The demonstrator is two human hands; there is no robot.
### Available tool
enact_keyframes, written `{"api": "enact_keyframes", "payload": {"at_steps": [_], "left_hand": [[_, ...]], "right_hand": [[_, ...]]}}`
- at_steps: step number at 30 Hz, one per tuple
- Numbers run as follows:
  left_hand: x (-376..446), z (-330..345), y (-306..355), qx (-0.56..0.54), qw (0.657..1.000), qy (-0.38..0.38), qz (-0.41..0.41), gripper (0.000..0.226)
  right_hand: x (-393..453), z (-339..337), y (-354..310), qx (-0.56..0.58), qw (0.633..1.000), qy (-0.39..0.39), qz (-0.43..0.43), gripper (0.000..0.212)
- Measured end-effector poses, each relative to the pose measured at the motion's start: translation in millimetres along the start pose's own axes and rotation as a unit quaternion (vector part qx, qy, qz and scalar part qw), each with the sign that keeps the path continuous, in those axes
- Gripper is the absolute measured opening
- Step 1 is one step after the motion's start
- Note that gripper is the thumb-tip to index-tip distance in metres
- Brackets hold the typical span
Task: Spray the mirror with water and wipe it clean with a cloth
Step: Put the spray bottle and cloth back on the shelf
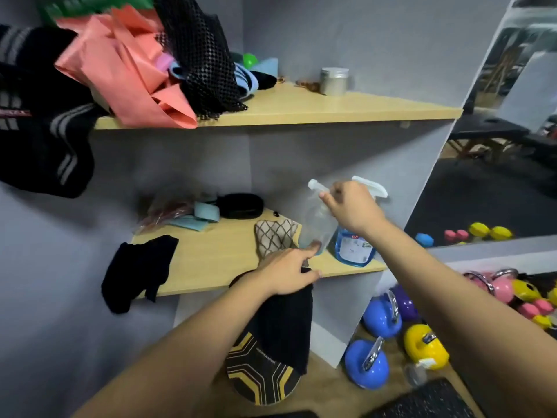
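Grey corner shelving fills the view, a mirror (494, 122) at its right. On the lower shelf (211, 254), the left hand (286, 274) pinches a black cloth (289, 321) at the edge. The right hand (351, 206) closes round the neck of a clear, nearly empty-looking spray bottle (316, 224); lifting it straight up should avoid knocking the blue-liquid bottle (354, 248) just beside it.

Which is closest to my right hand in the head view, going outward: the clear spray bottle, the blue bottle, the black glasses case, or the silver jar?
From the right hand:
1. Clear spray bottle, at the fingers.
2. Blue bottle, just below the hand.
3. Black glasses case, left, at the back of the lower shelf.
4. Silver jar, on the upper shelf.
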State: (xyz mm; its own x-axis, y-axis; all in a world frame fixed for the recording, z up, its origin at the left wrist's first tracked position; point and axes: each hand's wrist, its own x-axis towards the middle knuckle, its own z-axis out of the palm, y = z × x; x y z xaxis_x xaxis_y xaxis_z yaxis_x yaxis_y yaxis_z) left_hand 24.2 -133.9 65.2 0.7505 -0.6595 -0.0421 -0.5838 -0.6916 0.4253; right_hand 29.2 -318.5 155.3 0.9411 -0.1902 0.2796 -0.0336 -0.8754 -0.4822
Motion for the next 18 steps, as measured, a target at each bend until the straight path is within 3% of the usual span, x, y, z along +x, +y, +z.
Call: {"api": "enact_keyframes", "payload": {"at_steps": [11,18], "left_hand": [[103.5,39.5,-31.9,-0.057,0.989,-0.040,-0.133,0.077],[129.2,51.9,-44.5,-0.075,0.988,-0.047,-0.128,0.075]], "right_hand": [[80.1,68.2,44.4,-0.060,0.994,-0.082,0.032,0.037],[103.1,82.1,55.5,-0.071,0.992,-0.086,0.054,0.036]]}}
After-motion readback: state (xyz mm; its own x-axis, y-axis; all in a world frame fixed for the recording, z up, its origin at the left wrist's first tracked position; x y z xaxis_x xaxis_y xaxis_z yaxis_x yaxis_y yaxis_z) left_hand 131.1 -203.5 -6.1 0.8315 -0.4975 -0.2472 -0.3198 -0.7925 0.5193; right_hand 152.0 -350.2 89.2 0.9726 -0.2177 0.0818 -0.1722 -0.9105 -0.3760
